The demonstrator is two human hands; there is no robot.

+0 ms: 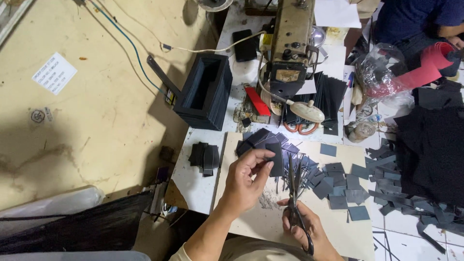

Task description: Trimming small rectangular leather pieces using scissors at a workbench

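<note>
- Left hand [246, 181], lower centre of frame: thumb and fingers pinched on a small dark rectangular piece [277, 158], held just above the pale board [338, 227].
- Right hand [309, 232], bottom centre: fingers closed through the handles of the scissors [294, 193]; blades point up-frame, tips just beside the held piece. Whether the blades touch it: cannot tell.
- Loose dark cut pieces [338, 186] scattered over the board, right of the scissors; thin trimmed slivers lie near the blades.
- Sewing machine [290, 43] at upper centre.
- Stack of dark pieces [204, 157] left of the board, on the white table [193, 183].
- Dark open box [205, 89] at upper centre-left.
- Another person [415, 19] at upper right, near a red sheet [427, 65].
</note>
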